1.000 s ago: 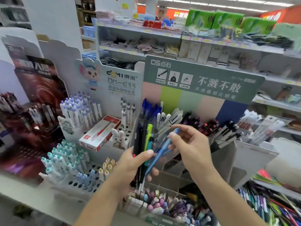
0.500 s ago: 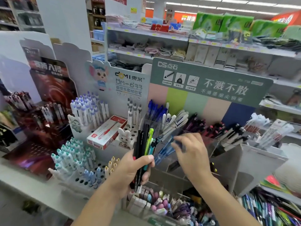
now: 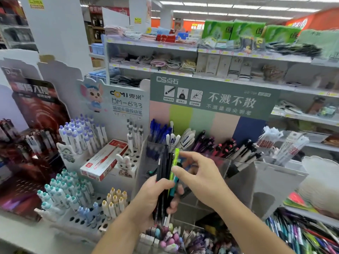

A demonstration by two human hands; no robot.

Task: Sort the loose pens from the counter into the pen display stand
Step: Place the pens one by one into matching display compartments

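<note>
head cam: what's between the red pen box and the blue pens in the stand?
In the head view, white pens standing in a holed tray sit between the red pen box and the blue pens.

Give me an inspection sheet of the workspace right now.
Surface: white counter carrying displays.
Job's things: pen bundle upright, black, green, teal; stand with pens sorted by compartment.
Clutter: red box; loose pens piled at right.
Grippers: left hand grips the bundle; right hand touches the green pen.
Cables: nothing seen.
Surroundings: store shelves behind.
</note>
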